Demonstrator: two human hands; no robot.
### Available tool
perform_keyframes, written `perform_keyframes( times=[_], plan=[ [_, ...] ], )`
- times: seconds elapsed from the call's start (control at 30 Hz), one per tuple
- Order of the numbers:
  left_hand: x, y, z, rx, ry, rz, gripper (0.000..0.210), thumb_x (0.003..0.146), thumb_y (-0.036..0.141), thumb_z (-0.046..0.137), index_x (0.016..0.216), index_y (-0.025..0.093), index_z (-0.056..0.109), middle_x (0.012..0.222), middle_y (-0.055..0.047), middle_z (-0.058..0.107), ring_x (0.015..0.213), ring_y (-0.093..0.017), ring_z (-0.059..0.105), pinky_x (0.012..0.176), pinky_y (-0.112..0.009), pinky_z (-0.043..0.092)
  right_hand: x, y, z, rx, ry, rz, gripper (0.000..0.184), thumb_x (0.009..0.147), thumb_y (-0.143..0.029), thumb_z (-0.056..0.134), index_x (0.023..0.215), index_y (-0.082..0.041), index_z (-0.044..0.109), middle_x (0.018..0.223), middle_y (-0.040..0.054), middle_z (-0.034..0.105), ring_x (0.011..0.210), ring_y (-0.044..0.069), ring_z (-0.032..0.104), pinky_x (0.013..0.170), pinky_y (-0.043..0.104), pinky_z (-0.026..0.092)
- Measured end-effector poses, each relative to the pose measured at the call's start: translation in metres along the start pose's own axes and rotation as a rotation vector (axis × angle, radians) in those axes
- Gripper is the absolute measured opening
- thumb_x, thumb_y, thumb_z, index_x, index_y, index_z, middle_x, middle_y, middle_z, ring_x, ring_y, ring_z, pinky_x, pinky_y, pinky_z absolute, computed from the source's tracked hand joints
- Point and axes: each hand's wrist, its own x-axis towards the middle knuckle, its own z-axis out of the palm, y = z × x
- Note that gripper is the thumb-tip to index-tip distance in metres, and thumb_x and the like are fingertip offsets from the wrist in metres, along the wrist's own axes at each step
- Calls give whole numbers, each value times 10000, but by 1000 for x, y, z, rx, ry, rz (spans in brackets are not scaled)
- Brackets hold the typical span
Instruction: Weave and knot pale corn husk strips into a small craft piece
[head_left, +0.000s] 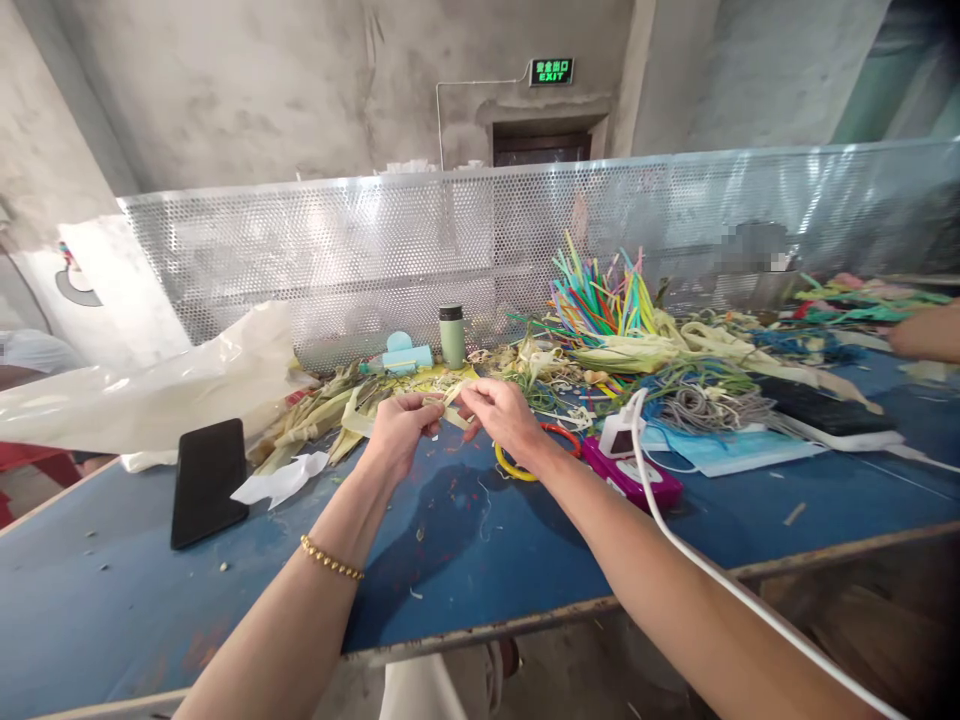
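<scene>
Above the blue table [465, 580] my left hand [405, 428] pinches a pale corn husk strip [454, 416]. My right hand [501, 412] is closed on the same strip, close beside the left. Part of the strip is hidden behind the fingers. Just left of my left hand lies a pile of dried corn husks [307, 415]. Under my right wrist sit a yellow ring [514, 467] and a red ring [564, 435], both partly covered by the arm.
A black phone [210, 483] and white paper scrap [281, 480] lie left. Behind stand a green tumbler [452, 337] and colored strips [600, 295]. Right are a purple box [637, 475], white cable [675, 545] and blue mask [735, 450]. Another person's hand [926, 332] shows far right.
</scene>
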Motion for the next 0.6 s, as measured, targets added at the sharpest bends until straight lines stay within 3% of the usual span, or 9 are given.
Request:
perform_keyframes(
  times=[0.1, 0.23, 0.43, 0.6],
  plan=[
    [2, 0, -3, -4, 5, -13, 191, 570, 204, 729, 714, 83, 693, 554, 5, 571, 452, -63, 411, 478, -233, 279, 4, 2, -6, -166, -11, -76, 245, 842, -296, 530, 692, -140, 646, 632, 20, 639, 486, 110, 567, 474, 220, 408],
    [1, 3, -3, 39, -10, -12, 214, 580, 209, 718, 751, 84, 690, 503, 29, 530, 447, -67, 397, 475, -232, 267, 6, 5, -6, -291, 2, -205, 88, 743, -182, 634, 684, -142, 686, 706, 33, 668, 669, 134, 586, 606, 233, 424],
    [-1, 7, -1, 171, 8, 0, 247, 600, 231, 693, 801, 88, 690, 440, 50, 485, 445, -73, 384, 476, -226, 261, 2, -1, -7, -243, -103, -61, 178, 722, -35, 513, 683, -135, 655, 588, 11, 633, 533, 114, 568, 507, 220, 417],
    [1, 8, -5, 247, 33, 20, 198, 602, 231, 669, 749, 100, 694, 460, 48, 480, 460, -70, 370, 479, -223, 255, -1, -11, -13, -124, -177, 23, 202, 738, -20, 498, 862, -133, 611, 663, 31, 677, 524, 125, 615, 499, 233, 463]
  ],
)
